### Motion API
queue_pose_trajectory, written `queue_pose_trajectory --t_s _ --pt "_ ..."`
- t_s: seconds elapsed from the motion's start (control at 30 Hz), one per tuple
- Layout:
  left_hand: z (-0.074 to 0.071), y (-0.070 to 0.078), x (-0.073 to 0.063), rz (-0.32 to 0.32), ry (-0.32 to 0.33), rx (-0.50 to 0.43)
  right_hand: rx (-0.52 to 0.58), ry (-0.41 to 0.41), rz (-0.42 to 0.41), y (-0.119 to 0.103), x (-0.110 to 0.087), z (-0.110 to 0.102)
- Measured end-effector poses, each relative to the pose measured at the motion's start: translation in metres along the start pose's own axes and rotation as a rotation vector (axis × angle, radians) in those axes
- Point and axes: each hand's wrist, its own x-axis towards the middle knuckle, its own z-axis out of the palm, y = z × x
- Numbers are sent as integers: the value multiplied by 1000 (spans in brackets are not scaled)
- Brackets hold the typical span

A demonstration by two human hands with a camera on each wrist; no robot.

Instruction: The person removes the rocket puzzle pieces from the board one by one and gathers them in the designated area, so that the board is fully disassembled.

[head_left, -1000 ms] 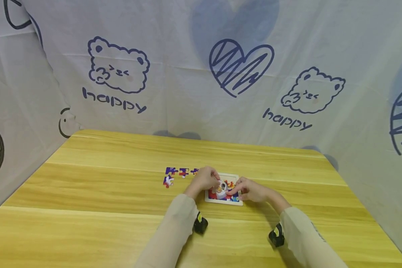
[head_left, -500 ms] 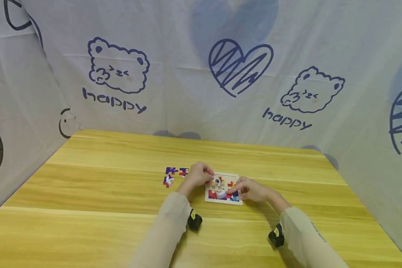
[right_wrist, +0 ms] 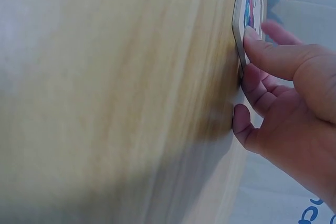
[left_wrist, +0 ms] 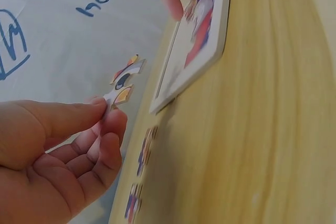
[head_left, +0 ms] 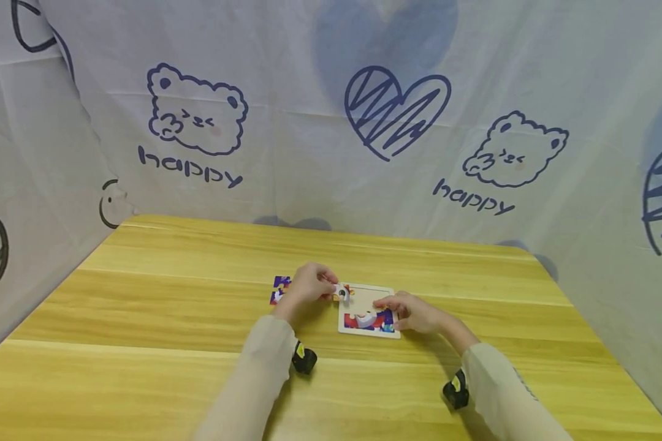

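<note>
A jigsaw piece, printed in white and orange with a dark oval, is held in the air near the far left corner of a shallow tray. It is pinched at one end between the thumb and index finger of the left hand, whose tips are brought together on it; the remaining fingers are curled in towards the palm. In the near part of the tray, a strip of fitted pieces in purple, red and white is seen, while the pale base is exposed beyond it. The tray is gripped at its right edge by the right hand: the thumb is laid on the rim, a bent finger is set against the side, and the index finger is extended above the base. Loose pieces are scattered to the left on the wood-grained table, partly hidden by the left hand in the head view. Black devices are worn at both wrists, below pale sleeves. The table is backed by a white cloth printed with bears, hearts and "happy".
</note>
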Motion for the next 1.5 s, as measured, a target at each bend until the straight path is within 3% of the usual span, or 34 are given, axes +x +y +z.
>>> queue_pose_trajectory --t_s 0.2,0.37,0.63,0.97,1.17,1.5 --pt "-12 -7 -2 2 6 35 -20 9 47 0 -1 0" --pt "-19 -9 -5 16 8 30 -10 10 37 0 -2 -1" --pt "-31 -10 -13 -15 32 -17 -5 15 21 0 -4 0" --pt "-45 -23 -16 -43 32 27 0 21 11 0 -4 0" --pt "-50 -30 -18 -73 2 43 -18 27 29 -2 -4 1" --pt "-51 -33 -21 -92 11 71 2 31 58 -3 -2 0"
